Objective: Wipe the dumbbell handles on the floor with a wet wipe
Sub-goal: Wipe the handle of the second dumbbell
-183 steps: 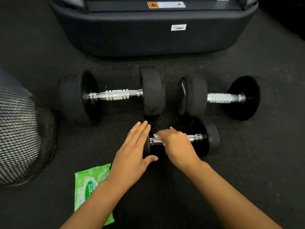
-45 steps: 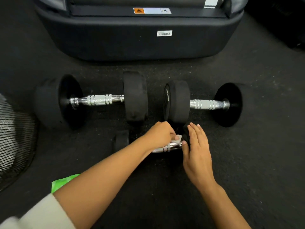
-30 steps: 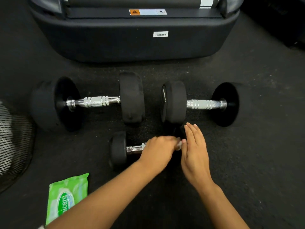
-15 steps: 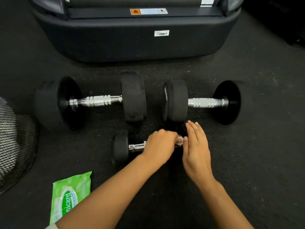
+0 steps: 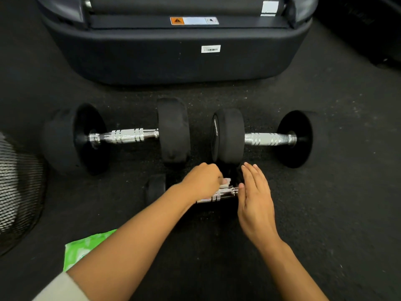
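Fingers of left hand (image 5: 202, 181) curled over, pinching small white wet wipe (image 5: 226, 181) against chrome handle of small black dumbbell (image 5: 219, 195). Fingers of right hand (image 5: 256, 203) straight and together, released, pressed flat on the hidden right head of that dumbbell, steadying it. Located at screen centre, lying on black speckled rubber floor (image 5: 336, 213); left head visible at 9 o'clock of left hand.

Handling, judged: dumbbell rigid, dense, round-headed, so liable to roll under a sideways rub; bracing at one head advisable. Chrome handle smooth between ringed bands, likely slick when damp. Wipe soft, light, limp; best wrapped round the bar and drawn along. Take hold at the handle, never at the heads.

Surroundings, near to far. Green wet-wipe packet (image 5: 86, 246) at 8 o'clock, partly under left forearm. Black wire-mesh object (image 5: 17, 192) at 9 o'clock, cut by frame edge; identity not determined. Beyond the hands, large black dumbbell with chrome handle (image 5: 123, 135) at 11 o'clock and second large black dumbbell with chrome handle (image 5: 269, 139) at 1 o'clock; its near head close beside the fingertips of both hands, limiting room. Both large handles unobstructed. Dark grey machine base (image 5: 173, 57) with barcode label at 12 o'clock, well apart.
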A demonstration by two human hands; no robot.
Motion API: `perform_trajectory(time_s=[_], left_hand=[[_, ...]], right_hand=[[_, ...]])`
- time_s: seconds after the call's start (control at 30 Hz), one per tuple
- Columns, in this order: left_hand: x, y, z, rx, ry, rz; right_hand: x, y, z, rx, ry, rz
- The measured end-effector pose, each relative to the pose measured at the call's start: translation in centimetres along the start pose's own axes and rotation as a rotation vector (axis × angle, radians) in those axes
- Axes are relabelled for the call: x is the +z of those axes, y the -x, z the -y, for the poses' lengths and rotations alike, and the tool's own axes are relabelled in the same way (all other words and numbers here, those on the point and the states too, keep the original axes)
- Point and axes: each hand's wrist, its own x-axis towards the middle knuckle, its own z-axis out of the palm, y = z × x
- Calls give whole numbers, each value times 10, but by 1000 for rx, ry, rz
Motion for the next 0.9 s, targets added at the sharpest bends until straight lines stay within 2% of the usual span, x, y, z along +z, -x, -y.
perform_trajectory(time_s=[0.07, 0.2, 0.4, 0.57, 0.77, 0.9], left_hand=[[1, 4, 3, 30, -18, -20], [15, 14, -15, 211, -307, -193], [19, 19, 3, 97, -248, -235], [52, 39, 1, 317, -159, -522], [64, 46, 17, 569, -270, -647], [68, 43, 14, 556, -318, -677]], right_hand=[[0, 1, 0, -2, 2, -3], [2, 1, -1, -8, -1, -10], [0, 0, -1, -11, 16, -7], [3, 1, -3, -16, 1, -17], [1, 2, -3, -22, -20, -2], [0, 1, -2, -15, -19, -6]])
